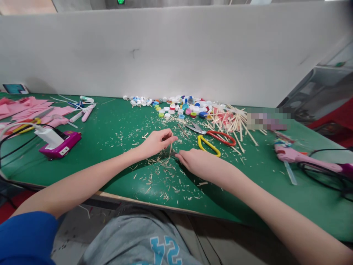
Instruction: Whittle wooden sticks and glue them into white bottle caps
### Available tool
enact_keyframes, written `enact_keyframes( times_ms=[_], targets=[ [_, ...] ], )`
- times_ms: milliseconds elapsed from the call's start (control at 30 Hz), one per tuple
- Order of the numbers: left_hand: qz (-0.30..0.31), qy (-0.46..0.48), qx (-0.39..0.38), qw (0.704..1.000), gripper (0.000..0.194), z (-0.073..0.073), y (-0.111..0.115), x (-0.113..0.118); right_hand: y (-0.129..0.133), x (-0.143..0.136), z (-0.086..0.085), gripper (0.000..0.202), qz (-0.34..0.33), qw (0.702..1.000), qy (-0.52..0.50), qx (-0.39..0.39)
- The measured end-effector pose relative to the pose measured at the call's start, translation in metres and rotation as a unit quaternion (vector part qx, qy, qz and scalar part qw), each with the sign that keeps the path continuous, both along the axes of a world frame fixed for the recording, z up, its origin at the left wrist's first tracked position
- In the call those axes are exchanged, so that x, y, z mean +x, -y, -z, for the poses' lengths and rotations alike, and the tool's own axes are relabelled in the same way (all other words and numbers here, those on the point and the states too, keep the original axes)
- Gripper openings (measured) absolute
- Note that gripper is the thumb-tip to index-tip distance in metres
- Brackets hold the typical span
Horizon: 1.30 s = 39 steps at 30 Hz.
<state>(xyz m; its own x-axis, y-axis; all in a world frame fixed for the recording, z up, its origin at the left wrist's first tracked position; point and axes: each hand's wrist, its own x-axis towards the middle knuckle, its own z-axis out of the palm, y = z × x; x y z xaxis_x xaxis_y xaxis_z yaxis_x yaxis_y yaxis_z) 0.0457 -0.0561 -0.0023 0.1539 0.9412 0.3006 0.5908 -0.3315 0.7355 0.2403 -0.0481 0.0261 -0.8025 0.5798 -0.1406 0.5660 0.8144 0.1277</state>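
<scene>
A: What is the left hand (156,142) doing?
B: It pinches a thin wood stick (170,150) between the thumb and fingers. The stick stands up, just over the table.

A: And the right hand (194,161)?
B: Its fingers are curled tight around a small dark thing (173,152). The tip pokes out close to the stick. Too little shows for me to say what it is, or if it touches the stick.

A: What's under the hands?
B: Lots of little wood bits (165,163), spread all over the green table (110,121).

A: What's near the right hand?
B: Big scissors (204,132), lying open, with one red handle and one yellow. Just behind them is a messy pile of wood sticks (240,127).

A: And farther back?
B: A heap of bottle caps (180,106), white, blue, green and more, by the white wall (165,55).

A: What about the far sides?
B: On the right lies a pink glue gun (292,154). On the left there's a purple power strip (67,145) with a white plug (51,137) in it. Pink sheets (33,110) lie behind that, and a phone (15,88) leans at the back.
</scene>
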Motion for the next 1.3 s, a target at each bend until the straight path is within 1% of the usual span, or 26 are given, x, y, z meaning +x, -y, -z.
enact_keyframes(
  times_ms=[167, 367, 533, 633, 667, 733, 800, 833, 967, 1167, 1300],
  targets=[
    [0.001, -0.004, 0.002, 1.000, 0.033, -0.001, 0.001, 0.001, 0.002, -0.001, -0.002, 0.040, 0.001, 1.000, 0.005, -0.014],
    [0.003, -0.005, 0.004, 1.000, 0.034, 0.000, 0.001, 0.001, 0.001, -0.002, -0.002, 0.040, 0.002, 1.000, 0.009, -0.027],
    [0.005, -0.004, 0.008, 1.000, 0.034, 0.003, -0.002, -0.001, -0.004, 0.003, 0.000, 0.039, -0.010, 0.999, -0.009, -0.044],
    [0.004, -0.006, 0.012, 1.000, 0.034, 0.004, -0.003, -0.003, -0.006, 0.006, 0.001, 0.040, -0.005, 0.998, -0.029, -0.052],
    [0.003, -0.007, 0.013, 1.000, 0.034, 0.004, -0.003, -0.003, -0.006, 0.007, 0.003, 0.041, -0.002, 0.999, -0.028, -0.037],
    [0.003, -0.008, 0.015, 1.000, 0.034, 0.004, -0.003, -0.003, -0.005, 0.007, 0.006, 0.042, -0.002, 1.000, -0.012, 0.019],
    [0.002, -0.010, 0.018, 1.000, 0.034, 0.003, -0.003, -0.003, -0.003, 0.006, 0.011, 0.044, -0.011, 0.997, 0.008, 0.072],
    [0.002, -0.011, 0.020, 1.000, 0.034, 0.003, -0.003, -0.003, -0.002, 0.005, 0.012, 0.045, -0.015, 0.996, 0.012, 0.086],
    [0.002, -0.012, 0.021, 1.000, 0.034, 0.004, -0.004, -0.002, 0.001, 0.004, 0.015, 0.044, -0.028, 0.994, 0.017, 0.103],
    [-0.004, -0.013, 0.019, 1.000, 0.035, 0.005, -0.004, -0.001, 0.005, 0.004, 0.015, 0.041, -0.024, 0.992, 0.009, 0.125],
    [-0.006, -0.017, 0.020, 1.000, 0.037, 0.007, -0.006, -0.002, 0.004, 0.004, 0.016, 0.039, -0.042, 0.991, 0.012, 0.125]
  ],
)
